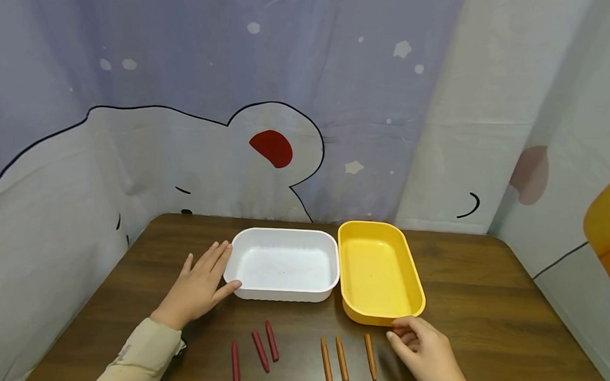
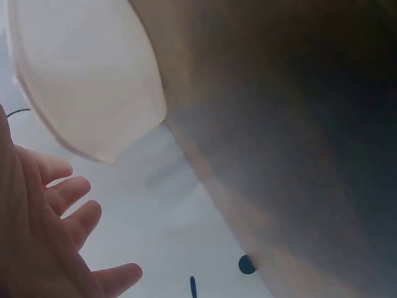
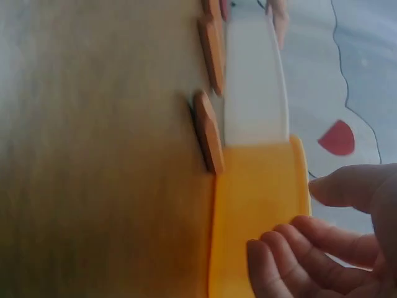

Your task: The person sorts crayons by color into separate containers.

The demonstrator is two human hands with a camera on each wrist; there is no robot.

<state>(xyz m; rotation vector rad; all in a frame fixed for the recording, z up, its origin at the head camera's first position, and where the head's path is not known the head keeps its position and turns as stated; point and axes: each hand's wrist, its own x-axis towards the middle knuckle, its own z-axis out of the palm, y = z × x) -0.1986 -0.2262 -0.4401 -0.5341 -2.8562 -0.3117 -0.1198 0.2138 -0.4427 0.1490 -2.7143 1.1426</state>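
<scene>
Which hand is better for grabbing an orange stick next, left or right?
Probably the right hand: it is close beside the nearest orange stick. The left hand is farther away, over by the white tray.

- A brown wooden table point(image 1: 483, 312) before a curtain point(image 1: 370, 102) printed with cartoon shapes and stars.
- A white tray point(image 1: 280, 295) lies crosswise; a yellow tray point(image 1: 383, 273) stands lengthwise just right of it.
- A left hand point(image 1: 197, 286), fingers extended, at the white tray's left end.
- A right hand point(image 1: 428, 355), fingers bent, by the yellow tray's near edge.
- Nearer, three dark red sticks point(image 1: 260, 351); to their right, three orange-brown sticks point(image 1: 342, 359).
</scene>
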